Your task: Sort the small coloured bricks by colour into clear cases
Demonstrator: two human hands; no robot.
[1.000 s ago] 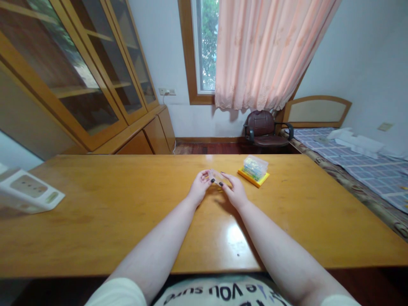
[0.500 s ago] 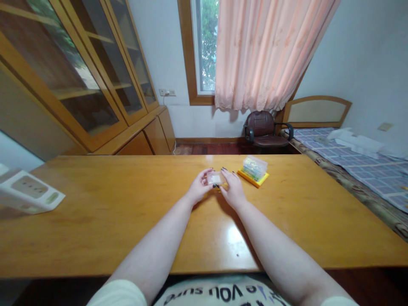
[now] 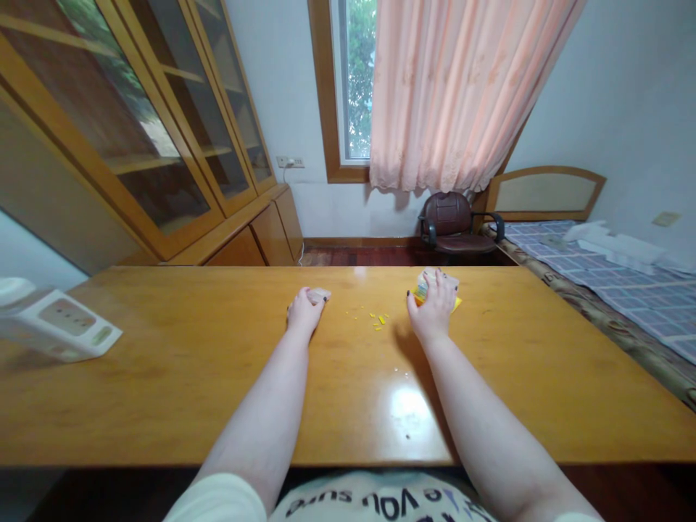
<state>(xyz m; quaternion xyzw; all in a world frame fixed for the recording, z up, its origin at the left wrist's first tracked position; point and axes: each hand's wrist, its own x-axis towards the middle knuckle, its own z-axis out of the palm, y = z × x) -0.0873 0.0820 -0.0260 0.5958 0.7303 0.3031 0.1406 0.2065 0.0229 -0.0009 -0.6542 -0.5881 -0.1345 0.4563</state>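
Note:
My left hand (image 3: 304, 312) rests on the wooden table (image 3: 190, 362) with its fingers closed round a small clear plastic packet (image 3: 318, 294). My right hand (image 3: 433, 308) lies over a clear plastic box (image 3: 431, 278) that sits on a yellow plate (image 3: 455, 304), its fingers wrapped on the box's top. Between the two hands several tiny yellow pieces (image 3: 379, 320) lie scattered on the tabletop.
A white device (image 3: 57, 326) lies at the table's left edge. Behind the table stand a glass-door wooden cabinet (image 3: 135, 130), a brown office chair (image 3: 454, 221) under a pink curtain (image 3: 457, 94), and a bed (image 3: 614, 268) on the right.
My hands, together at the table's middle with the packet between them, have parted. The left went left with the packet, the right went onto the plastic box. Yellow pieces now lie where they met.

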